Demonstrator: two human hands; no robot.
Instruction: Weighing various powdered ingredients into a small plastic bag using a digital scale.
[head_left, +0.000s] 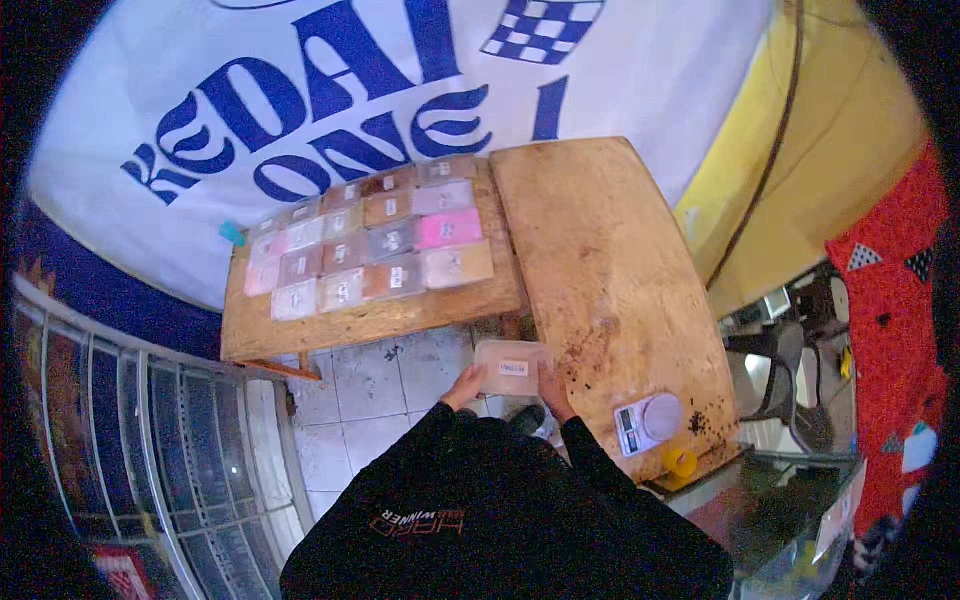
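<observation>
Between my two hands I hold a translucent plastic container with a label on its lid, at the front of my body over the floor. My left hand grips its left side, and my right hand grips the right side, close to the edge of the wooden table. Rows of similar labelled containers stand on the far table; a bright pink one, a dark grey one and a beige one are among them. Their contents cannot be made out.
A white digital kitchen scale and a yellow cup stand on the right wooden table, among dark crumbs. The left wooden table meets it at a corner. A glass case, chairs and a printed banner surround the tables.
</observation>
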